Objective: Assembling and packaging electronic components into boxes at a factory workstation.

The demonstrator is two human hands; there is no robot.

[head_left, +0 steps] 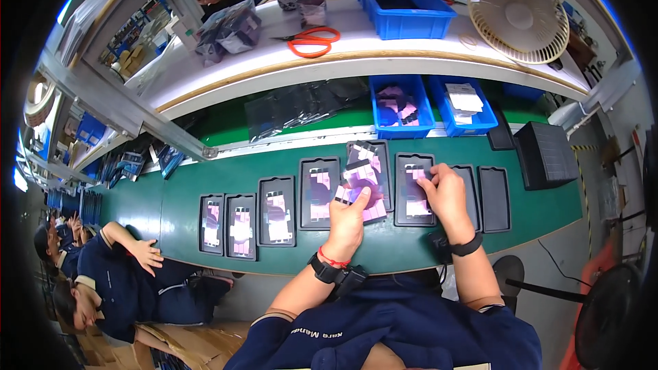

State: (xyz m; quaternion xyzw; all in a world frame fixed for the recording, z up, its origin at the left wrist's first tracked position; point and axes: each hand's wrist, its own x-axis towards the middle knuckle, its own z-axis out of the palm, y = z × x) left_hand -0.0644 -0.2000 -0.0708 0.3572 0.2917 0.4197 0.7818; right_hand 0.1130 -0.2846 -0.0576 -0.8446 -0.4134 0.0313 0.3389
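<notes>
My left hand (pixel 348 223) is closed round a fanned bunch of pink, purple and white printed film sheets (pixel 367 178), with the thumb lying on top. The bunch hangs over a black tray (pixel 388 164) and partly hides it. To its right, my right hand (pixel 445 192) pinches the upper right edge of a pink-and-white film sheet (pixel 415 199) lying in another black tray (pixel 406 222). More black trays with similar sheets line the bench to the left: one tray (pixel 319 227) beside my left hand, then another tray (pixel 277 242) and two smaller-looking ones (pixel 242 256).
Behind the trays stand blue bins, one with pink pieces (pixel 403 131), one with white cards (pixel 466 125). Two black trays (pixel 495 199) and a black box stack (pixel 546 155) sit right. The shelf above holds orange-handled scissors (pixel 312 42), a blue bin (pixel 404 24) and a fan (pixel 519 15). Co-workers sit nearby.
</notes>
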